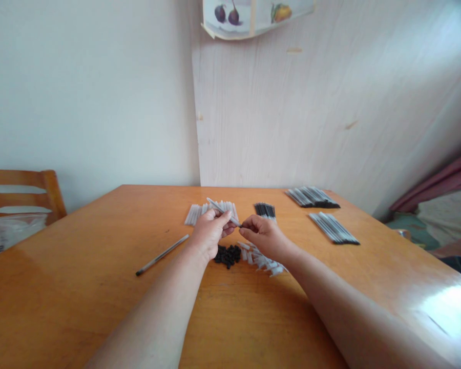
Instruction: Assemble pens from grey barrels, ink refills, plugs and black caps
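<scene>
My left hand [209, 230] is closed round a clear whitish pen barrel [215, 205], which slants with its far end up to the left. At the barrel's near end, the fingers of my right hand [264, 237] pinch a small black plug [239, 226], mostly hidden by the fingertips. Behind my left hand lies a row of similar pale barrels [194, 213]. Just below the hands are a heap of small black plugs [226, 257] and a scatter of translucent white pen caps [267, 264]. Dark pen refills [265, 209] lie beyond my right hand.
A single pen [162, 254] lies left of my left forearm on the wooden table [80, 287]. Two groups of pens with black ends, one farther back [311, 197] and one nearer [334, 228], lie at the right. A wooden chair [51, 192] stands at the left; a wall is behind.
</scene>
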The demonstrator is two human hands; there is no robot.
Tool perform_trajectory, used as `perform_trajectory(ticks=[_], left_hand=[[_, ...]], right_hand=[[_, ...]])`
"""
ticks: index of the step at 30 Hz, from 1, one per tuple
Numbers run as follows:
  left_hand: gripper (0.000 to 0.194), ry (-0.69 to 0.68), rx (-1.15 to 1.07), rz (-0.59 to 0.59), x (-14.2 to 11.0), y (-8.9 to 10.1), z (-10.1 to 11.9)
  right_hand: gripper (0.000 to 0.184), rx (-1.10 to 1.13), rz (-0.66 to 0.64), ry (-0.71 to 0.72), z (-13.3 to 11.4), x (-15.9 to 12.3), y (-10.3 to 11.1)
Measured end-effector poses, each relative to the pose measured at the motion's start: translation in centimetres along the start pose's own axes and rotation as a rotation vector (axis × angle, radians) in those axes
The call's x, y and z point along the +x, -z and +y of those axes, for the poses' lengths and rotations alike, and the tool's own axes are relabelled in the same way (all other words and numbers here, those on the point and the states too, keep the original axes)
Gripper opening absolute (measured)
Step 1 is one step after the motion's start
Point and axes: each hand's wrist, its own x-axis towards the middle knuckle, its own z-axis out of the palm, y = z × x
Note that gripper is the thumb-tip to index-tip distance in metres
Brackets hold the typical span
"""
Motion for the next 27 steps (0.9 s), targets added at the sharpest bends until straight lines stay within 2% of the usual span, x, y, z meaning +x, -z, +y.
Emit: perform_trajectory(ticks=[3,7,12,15,21,27], left_hand=[[0.016,0.0,0.001,-0.006,0.07,0.01,-0.08],[0.017,0.0,-0.006,0.002,0.17,0.06,-0.14],[0.018,0.027,0.025,0.021,-0.06,-0.1,-0.02],[0.02,0.048,0.016,0.032,-0.27,-0.24,0.07],[0.018,0.056,0.009,0.042,-0.17,-0.18,-0.1],[0.021,0.061,0.023,0.071,0.19,0.04,-0.14]], right_hand=[[0.021,0.009,0.036,-0.019,0.32,0.08,-0.16],[0.026,0.01,-0.019,-0.028,0.31,0.02,-0.1],[0.017,-0.015,0.071,0.015,0.14,0.02,-0.23],[0.019,0.0,0.087,0.009,0.08,0.05,-0.38],[0.025,-0.023,0.0,-0.009,-0.13,-0.04,-0.15],[0.012,-0.062,0.082,0.013,0.49,0.14,-0.31]])
